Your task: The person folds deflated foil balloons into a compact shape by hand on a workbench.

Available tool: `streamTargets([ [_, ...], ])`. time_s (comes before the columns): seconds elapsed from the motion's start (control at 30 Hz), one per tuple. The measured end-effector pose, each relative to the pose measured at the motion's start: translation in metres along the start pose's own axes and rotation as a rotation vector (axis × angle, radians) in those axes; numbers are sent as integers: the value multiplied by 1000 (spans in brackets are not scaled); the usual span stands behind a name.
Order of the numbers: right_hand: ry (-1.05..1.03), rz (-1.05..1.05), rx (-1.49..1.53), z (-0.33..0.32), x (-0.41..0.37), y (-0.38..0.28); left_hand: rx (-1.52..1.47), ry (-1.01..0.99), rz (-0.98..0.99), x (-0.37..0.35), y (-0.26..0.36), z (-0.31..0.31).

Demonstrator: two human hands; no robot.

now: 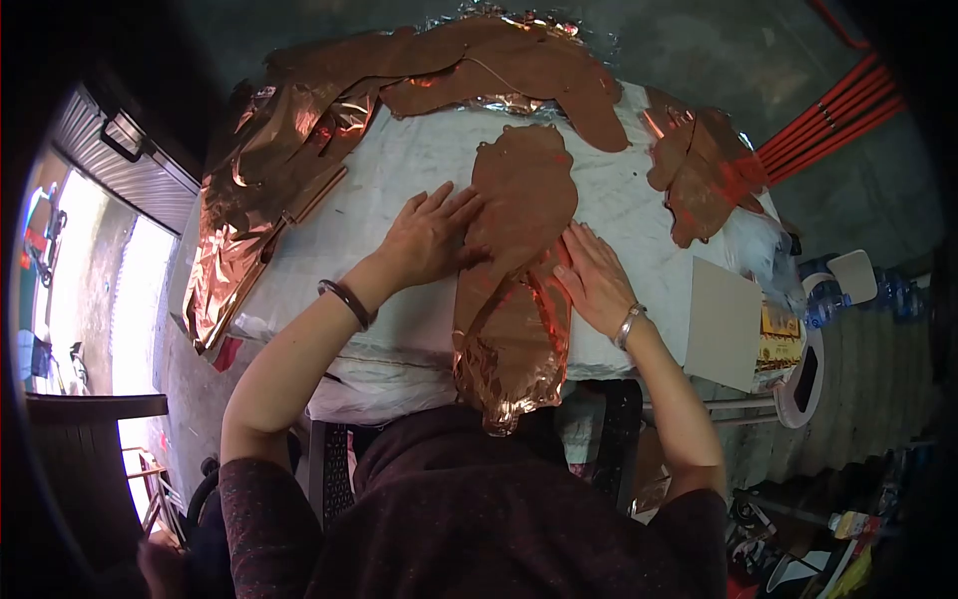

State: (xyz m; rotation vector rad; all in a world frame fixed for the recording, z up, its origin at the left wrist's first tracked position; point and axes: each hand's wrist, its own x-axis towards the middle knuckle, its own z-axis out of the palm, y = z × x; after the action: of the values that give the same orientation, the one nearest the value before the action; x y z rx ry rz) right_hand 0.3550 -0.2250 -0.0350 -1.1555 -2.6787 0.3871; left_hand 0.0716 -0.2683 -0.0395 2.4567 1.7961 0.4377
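A matte brown cut-out sheet (524, 180) with a wavy outline lies flat on the white-covered table (399, 329) in front of me. Below it, toward my body, stretches a shiny copper-coloured foil piece (514, 349) whose lower end hangs past the table edge. My left hand (431, 238) rests palm down with its fingers stretched out, touching the left side of the brown sheet. On the opposite side, my right hand (596, 280) lies flat, fingers extended, at the right edge of the sheet and foil. Neither hand grips anything.
More brown sheets (479, 60) lie along the far edge, with crumpled copper foil (239, 230) at left. Another brown cut-out (704, 190) is at right, above a pale card (720, 324) and a yellow packet (781, 337). Red rods (828, 120) lean beyond the table.
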Motion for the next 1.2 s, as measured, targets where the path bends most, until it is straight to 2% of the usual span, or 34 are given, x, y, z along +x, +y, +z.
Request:
streamTargets([
  [0.37, 0, -18, -45, 0, 0, 5, 13, -19, 7, 0, 0, -4],
  [0.43, 19, 6, 95, 0, -3, 7, 18, -20, 5, 0, 0, -3],
  [0.77, 2, 70, 15, 3, 1, 7, 37, -72, -23, 3, 1, -4],
  [0.97, 85, 59, 20, 4, 15, 14, 79, -104, -58, 3, 6, -6],
  [1.2, 227, 65, 179, -4, 43, 24, 85, -100, -67, 3, 6, -5],
])
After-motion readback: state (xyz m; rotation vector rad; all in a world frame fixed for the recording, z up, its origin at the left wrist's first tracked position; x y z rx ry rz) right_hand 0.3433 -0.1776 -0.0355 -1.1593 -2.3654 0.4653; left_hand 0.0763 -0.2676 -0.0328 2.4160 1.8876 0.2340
